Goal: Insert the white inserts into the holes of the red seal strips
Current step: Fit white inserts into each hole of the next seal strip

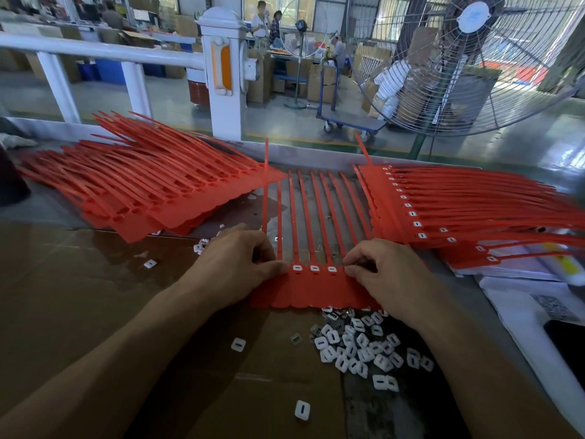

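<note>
A sheet of joined red seal strips point(311, 288) lies flat in front of me, its tails pointing away. Three white inserts point(314, 268) sit in holes along its top edge between my hands. My left hand point(237, 264) pinches the sheet's left end with curled fingers and thumb. My right hand point(384, 269) has its fingers curled onto the sheet's right end, fingertips at a hole there; whether an insert is under them is hidden. A heap of loose white inserts point(357, 346) lies just below the sheet.
A stack of red strip sheets without inserts point(142, 188) lies at the left. A stack with inserts fitted point(443, 210) lies at the right on white papers point(525, 299). Stray inserts point(302, 409) dot the cardboard point(79, 280). A large fan point(474, 58) stands beyond the table.
</note>
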{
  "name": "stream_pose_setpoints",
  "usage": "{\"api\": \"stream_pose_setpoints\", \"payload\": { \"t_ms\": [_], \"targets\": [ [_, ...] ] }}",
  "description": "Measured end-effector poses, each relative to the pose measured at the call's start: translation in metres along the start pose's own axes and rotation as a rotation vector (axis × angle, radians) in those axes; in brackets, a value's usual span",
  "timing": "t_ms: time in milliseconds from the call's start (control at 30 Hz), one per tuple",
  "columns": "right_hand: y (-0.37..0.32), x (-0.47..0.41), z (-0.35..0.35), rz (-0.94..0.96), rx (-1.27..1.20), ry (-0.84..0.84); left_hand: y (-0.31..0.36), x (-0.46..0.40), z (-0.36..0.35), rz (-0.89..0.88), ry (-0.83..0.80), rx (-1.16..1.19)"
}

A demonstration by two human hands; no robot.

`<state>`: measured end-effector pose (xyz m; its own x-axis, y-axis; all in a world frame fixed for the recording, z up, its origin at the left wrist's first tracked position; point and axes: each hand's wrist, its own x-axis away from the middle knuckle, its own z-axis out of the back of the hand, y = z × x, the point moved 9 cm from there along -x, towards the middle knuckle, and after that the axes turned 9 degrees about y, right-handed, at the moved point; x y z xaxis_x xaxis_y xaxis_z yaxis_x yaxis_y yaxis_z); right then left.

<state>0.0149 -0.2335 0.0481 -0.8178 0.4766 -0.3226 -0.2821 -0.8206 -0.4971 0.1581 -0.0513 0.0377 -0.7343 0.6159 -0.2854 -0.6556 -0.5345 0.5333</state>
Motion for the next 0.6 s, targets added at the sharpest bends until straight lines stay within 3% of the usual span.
{"api": "stream_pose_setpoints", "payload": {
  "t_ms": [267, 600],
  "targets": [
    [0.006, 0.004, 0.005, -0.056, -0.033, 0.010, 0.000, 0.000, -0.001, 0.000, -0.017, -0.001],
    [-0.001, 0.008, 0.013, 0.024, 0.055, -0.004, -0.001, -0.001, -0.002, 0.005, -0.020, 0.003]
  ]
}}
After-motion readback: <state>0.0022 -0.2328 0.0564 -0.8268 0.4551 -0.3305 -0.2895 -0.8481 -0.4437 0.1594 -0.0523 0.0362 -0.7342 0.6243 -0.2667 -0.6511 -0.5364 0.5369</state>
